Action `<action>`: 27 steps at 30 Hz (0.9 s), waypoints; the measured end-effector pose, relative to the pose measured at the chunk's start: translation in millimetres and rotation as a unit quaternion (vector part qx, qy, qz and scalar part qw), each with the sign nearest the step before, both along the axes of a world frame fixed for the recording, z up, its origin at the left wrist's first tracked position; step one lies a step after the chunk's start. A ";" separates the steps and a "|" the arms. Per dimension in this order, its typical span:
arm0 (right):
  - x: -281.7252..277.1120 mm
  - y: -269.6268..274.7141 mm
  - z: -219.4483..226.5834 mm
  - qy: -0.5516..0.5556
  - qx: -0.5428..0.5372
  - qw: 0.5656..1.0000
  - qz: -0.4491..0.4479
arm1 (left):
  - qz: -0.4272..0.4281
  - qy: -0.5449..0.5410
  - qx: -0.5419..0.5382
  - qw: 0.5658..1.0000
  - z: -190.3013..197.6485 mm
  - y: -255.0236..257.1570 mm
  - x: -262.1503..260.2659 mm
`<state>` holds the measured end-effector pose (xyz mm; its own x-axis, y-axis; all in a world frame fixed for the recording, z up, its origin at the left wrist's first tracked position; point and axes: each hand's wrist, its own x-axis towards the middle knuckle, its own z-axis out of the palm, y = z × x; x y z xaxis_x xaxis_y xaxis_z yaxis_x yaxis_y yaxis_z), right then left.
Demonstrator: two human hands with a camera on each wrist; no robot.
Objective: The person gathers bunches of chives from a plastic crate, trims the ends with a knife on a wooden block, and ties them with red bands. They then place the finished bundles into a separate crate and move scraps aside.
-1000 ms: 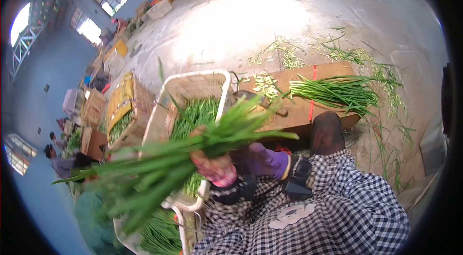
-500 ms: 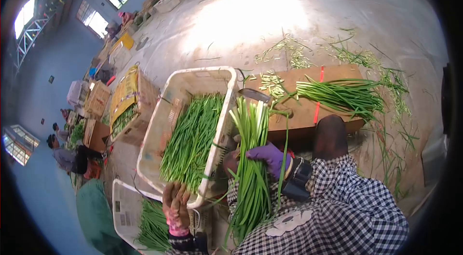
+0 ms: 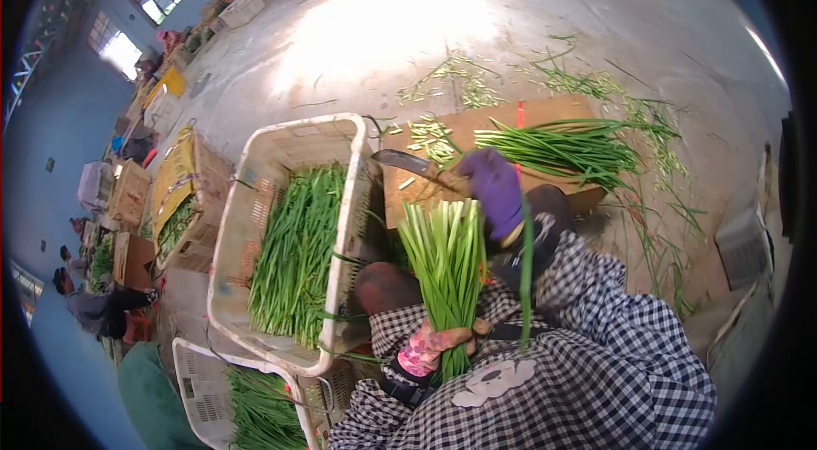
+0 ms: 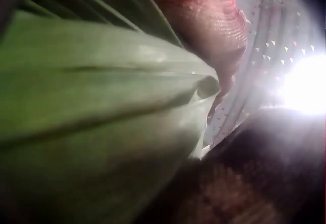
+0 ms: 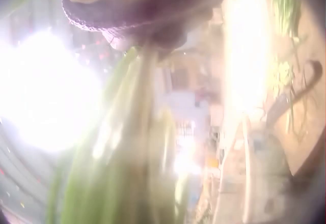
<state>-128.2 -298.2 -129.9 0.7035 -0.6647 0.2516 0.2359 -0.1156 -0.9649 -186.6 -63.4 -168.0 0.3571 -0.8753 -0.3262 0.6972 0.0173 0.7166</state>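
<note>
In the head view my left hand (image 3: 432,348), in a pink patterned glove with bare fingers, grips a bunch of long flat green leaves with pale ends, like garlic chives (image 3: 444,254). The bunch stands over my lap, pale ends up; its leaves fill much of the left wrist view. My right hand (image 3: 494,188), in a purple glove, is blurred above and right of the pale ends. One long leaf (image 3: 527,271) hangs below it. I cannot tell what its fingers hold. A knife (image 3: 408,162) lies on the wooden board (image 3: 557,110), its handle close to the purple glove.
Another chive bunch (image 3: 553,148) and cut pale pieces (image 3: 432,139) lie on the board. To the left stands a white crate (image 3: 223,263) of chives, with a second crate (image 3: 191,373) in front. Scraps (image 3: 664,144) litter the floor. People and boxes line the wall.
The bunch swung from lying across the left hand to upright, gripped by the right hand, then passed into the left hand's grip. The right hand has moved up toward the board.
</note>
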 end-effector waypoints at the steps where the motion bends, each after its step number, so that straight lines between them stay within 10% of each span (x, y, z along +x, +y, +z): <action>1: -0.4 -31.2 -8.0 -0.047 0.068 0.996 0.023 | -0.041 -0.055 0.007 0.998 0.1 -3.1 2.6; 2: -11.6 -73.2 -26.0 -0.038 -0.119 0.992 -0.012 | -0.049 -0.050 0.006 0.998 2.8 -4.5 5.3; 4: -61.4 -129.4 -2.5 -0.057 -0.089 0.991 -0.078 | -0.040 -0.049 0.056 0.996 15.4 -5.3 8.5; 6: -119.2 -178.7 30.1 0.189 -0.011 0.970 -0.151 | -0.009 -0.048 0.097 0.994 29.3 -8.9 5.1; 8: -189.1 -228.0 -4.0 0.631 -0.398 0.665 0.029 | -0.002 -0.040 0.083 0.996 25.3 -12.5 5.9; 9: -232.4 -245.5 -35.8 0.742 -0.497 0.401 0.205 | 0.001 -0.039 0.073 0.997 22.5 -12.4 3.9; 10: -235.7 -229.6 -23.2 0.745 -0.496 0.397 0.206 | -0.002 -0.017 0.066 0.998 19.8 -14.2 5.1; 13: -225.3 -174.5 23.0 0.647 -0.380 0.655 0.090 | -0.006 -0.050 0.105 0.993 26.5 -26.4 4.9; 15: -186.2 -135.4 26.7 0.247 -0.444 0.860 0.052 | -0.020 -0.062 0.125 0.990 23.7 -28.8 1.3; 23: -60.3 -44.6 52.4 0.090 -0.511 0.829 0.210 | 0.001 -0.134 0.166 0.977 28.3 -30.0 -7.1; 27: -57.2 -35.6 43.1 0.102 -0.148 0.918 0.354 | 0.032 -0.108 0.122 0.986 22.0 -28.1 -8.2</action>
<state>-185.4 -333.8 -86.8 0.9853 0.0538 0.1624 0.1709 -0.2672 -0.9484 -194.8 -91.5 -146.0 0.4937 -0.7538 -0.4337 0.5303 -0.1344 0.8371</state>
